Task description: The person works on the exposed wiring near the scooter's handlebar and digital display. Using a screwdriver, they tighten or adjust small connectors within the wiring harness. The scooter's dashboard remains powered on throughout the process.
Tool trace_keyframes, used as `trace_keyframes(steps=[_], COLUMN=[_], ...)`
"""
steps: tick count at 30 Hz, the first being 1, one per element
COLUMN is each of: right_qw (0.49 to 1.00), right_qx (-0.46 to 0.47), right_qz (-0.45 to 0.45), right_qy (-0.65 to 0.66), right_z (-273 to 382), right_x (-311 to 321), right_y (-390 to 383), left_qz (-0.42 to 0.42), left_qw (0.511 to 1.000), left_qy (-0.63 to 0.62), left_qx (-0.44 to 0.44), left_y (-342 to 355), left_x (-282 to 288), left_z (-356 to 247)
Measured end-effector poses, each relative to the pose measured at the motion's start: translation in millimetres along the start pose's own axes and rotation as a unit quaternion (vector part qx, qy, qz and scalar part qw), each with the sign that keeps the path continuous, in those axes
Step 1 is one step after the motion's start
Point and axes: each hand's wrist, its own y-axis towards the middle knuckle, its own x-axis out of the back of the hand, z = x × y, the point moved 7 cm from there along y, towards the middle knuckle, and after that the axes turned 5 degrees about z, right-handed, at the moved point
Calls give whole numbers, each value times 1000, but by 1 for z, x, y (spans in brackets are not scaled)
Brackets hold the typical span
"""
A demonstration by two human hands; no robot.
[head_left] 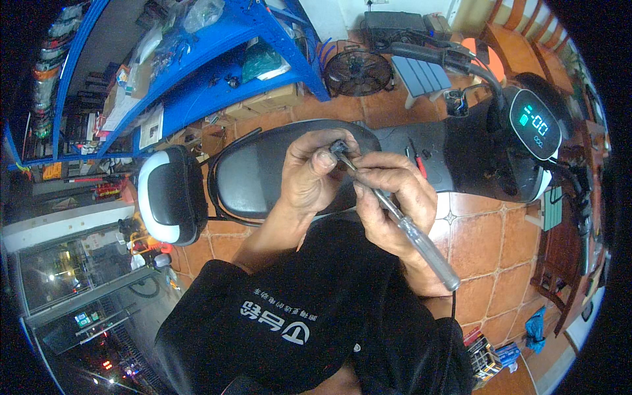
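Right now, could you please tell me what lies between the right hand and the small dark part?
In the head view, the thin shaft of the screwdriver runs between the right hand and the small dark part.

A screwdriver (421, 245) pairs a smooth, translucent plastic handle (436, 264) with a shiny metal shaft (388, 204); a small dark part (339, 147) looks like plastic. A scooter seat (249, 179) wears a smooth, leather-like cover with a soft sheen, while a shirt (217, 336) shows matt cloth. Glazed floor tiles (475, 237) gleam near a painted-metal shelf (217, 43) and a glossy display (536, 125).
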Motion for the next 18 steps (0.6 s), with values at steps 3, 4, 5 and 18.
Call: trace_keyframes(steps=[3, 4, 5, 18], right_qw=[1000, 1000, 1000, 998], right_qx=[-13, -16, -19, -28], right_qz=[-8, -16, -23, -48], right_qy=[0, 2, 4, 14], right_z=[-3, -3, -3, -1], right_x=[0, -1, -1, 0], right_y=[-3, -5, -6, -7], left_qz=[-6, -10, -11, -10], left_qw=[1000, 1000, 1000, 1000], left_qy=[-8, -11, -9, -22], left_qx=[5, 7, 6, 10], left_y=[0, 0, 0, -1], left_x=[-3, -4, -5, -7], left_z=[0, 0, 0, 2])
